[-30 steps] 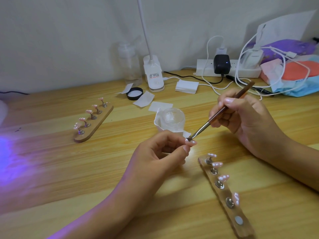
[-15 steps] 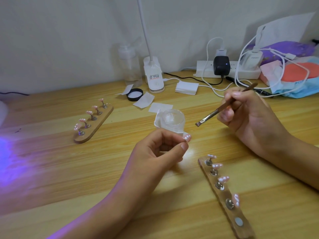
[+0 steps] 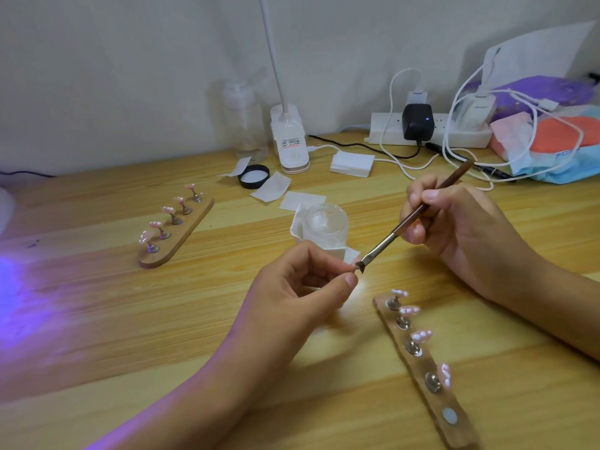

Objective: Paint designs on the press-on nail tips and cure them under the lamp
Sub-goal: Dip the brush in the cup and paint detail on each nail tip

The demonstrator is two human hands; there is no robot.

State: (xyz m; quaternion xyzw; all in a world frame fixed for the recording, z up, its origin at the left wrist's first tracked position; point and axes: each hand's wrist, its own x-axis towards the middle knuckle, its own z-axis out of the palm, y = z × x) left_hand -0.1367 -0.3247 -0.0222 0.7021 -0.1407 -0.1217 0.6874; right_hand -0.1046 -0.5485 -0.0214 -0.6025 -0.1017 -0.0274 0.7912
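Because the wooden table (image 3: 97, 319) carries every part of the job, take positions from it. A violet glow falls on its left edge. The curing lamp itself is out of view.

Two wooden holder strips lie well apart. The left strip (image 3: 188, 228) carries five painted tips on pegs. The right strip (image 3: 422, 365) carries four, and its nearest seat (image 3: 449, 416) is bare. The tip being worked probably belongs there.

The left hand (image 3: 292, 293) is raised over the table between the strips, just in front of a clear jar (image 3: 326, 222). Its thumb and forefinger are closed in a pinch on one nail tip (image 3: 353, 270). The remaining fingers are curled under.

The right hand (image 3: 461, 232) grips the brush (image 3: 383, 245) like a pen, thumb and fingers wrapped round the handle.

Key relation: the brush's long axis slopes from upper right down to lower left. Its bristles meet the pinched tip at the left fingertips. The tip lies to the left of and below the right-hand fingers. It is mostly hidden, so its own axis cannot be determined.

The step in hand is judged to be painting. Curing is not yet done for this tip.
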